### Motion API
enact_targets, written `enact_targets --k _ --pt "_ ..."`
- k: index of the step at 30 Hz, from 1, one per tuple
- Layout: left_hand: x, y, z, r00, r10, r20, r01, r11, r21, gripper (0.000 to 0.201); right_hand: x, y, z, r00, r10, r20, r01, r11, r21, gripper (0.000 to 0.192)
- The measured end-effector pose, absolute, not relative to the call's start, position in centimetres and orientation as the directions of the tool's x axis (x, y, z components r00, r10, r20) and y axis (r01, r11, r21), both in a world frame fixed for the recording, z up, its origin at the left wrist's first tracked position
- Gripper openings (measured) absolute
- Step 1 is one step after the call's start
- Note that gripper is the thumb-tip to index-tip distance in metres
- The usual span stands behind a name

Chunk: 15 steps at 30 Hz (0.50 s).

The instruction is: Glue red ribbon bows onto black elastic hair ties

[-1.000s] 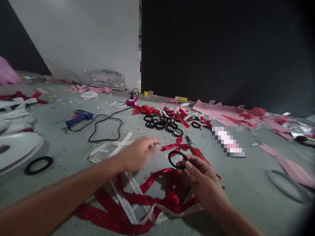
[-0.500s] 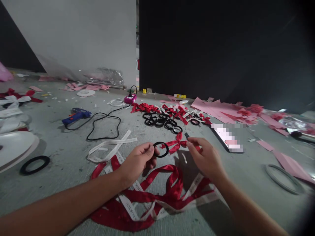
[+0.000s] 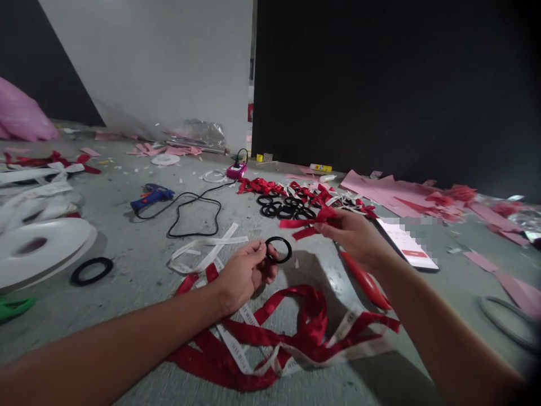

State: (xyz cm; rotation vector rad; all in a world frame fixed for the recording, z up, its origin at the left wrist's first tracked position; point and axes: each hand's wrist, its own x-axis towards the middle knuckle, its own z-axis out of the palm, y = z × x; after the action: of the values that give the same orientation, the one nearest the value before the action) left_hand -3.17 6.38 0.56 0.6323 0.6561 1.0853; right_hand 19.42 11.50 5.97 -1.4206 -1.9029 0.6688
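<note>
A person's left hand [image 3: 245, 273] pinches a black ring [image 3: 278, 250] by its near edge, holding it up just above the grey worktop [image 3: 139, 248]. The right hand [image 3: 355, 234], fingers closed, grips a red ribbon bow [image 3: 310, 223] a little beyond and to the right of the ring. Below both hands lies a tangle of red and white printed ribbon [image 3: 291, 332]. Farther back sits a cluster of black rings [image 3: 285, 208] among more red bows. A blue glue gun [image 3: 151, 195] with a black cord lies to the left, near a large white tape roll [image 3: 40, 248] and a lone black ring [image 3: 92, 270]. A phone [image 3: 408, 245] rests just right of the right hand.
</note>
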Motion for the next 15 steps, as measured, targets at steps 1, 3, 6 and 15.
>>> enact_targets --k 1,3,6,15 --pt "-3.2 6.4 0.5 0.322 0.933 -0.162 -0.589 0.331 0.737 0.016 19.3 11.1 6.9 -0.206 0.95 0.236 0.53 0.311 -0.789 0.026" --pt "-3.2 6.5 0.4 0.306 0.94 -0.151 -0.598 0.314 0.738 0.017 18.9 10.0 8.8 -0.286 0.93 0.229 0.454 0.342 -0.823 0.025" --pt "-3.2 6.5 0.3 0.267 0.95 -0.16 -0.614 0.295 0.732 0.018 18.0 8.0 10.9 -0.5 0.853 0.147 0.4 0.378 -0.835 0.018" --pt "-3.2 6.8 0.5 0.207 0.972 -0.115 -0.578 0.216 0.786 0.02 14.9 5.9 9.5 -0.638 0.77 0.012 0.505 0.431 -0.747 0.017"
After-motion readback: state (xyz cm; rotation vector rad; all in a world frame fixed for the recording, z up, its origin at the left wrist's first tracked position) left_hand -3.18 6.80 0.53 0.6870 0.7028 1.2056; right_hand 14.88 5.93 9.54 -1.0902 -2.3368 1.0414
